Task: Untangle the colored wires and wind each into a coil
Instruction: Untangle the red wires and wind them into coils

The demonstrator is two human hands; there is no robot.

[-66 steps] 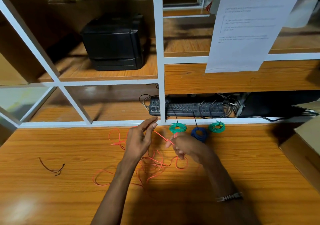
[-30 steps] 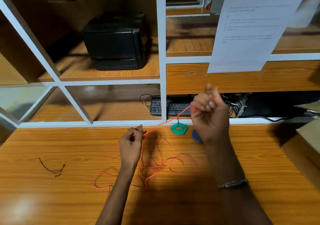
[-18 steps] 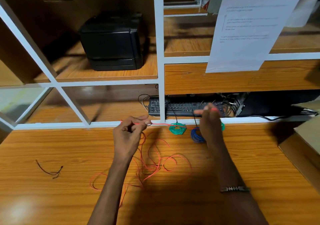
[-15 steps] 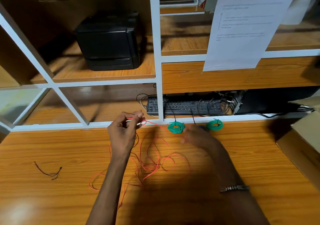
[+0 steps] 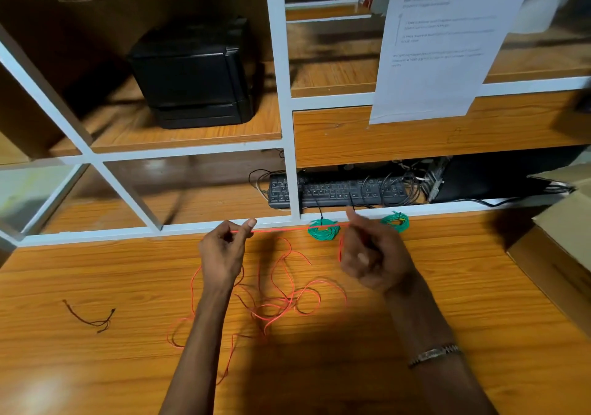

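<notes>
A long red wire (image 5: 281,302) lies in loose loops on the wooden table. My left hand (image 5: 224,251) pinches one end of it between thumb and forefinger. A straight stretch of the red wire runs level from there to my right hand (image 5: 372,254), which grips it with curled fingers. Two green coils sit at the table's back edge, one (image 5: 323,230) just left of my right hand and one (image 5: 396,221) to its right. A blue coil seen earlier is hidden behind my right hand.
A short dark wire scrap (image 5: 92,317) lies at the left of the table. A white shelf frame (image 5: 289,127) rises behind, holding a black box (image 5: 192,72) and a keyboard (image 5: 335,191). A cardboard box (image 5: 563,232) stands at the right edge. A paper sheet (image 5: 441,47) hangs from the shelf.
My right hand came down from its raised position and has taken hold of the red wire near the green coils. The wire is now stretched level between both hands.
</notes>
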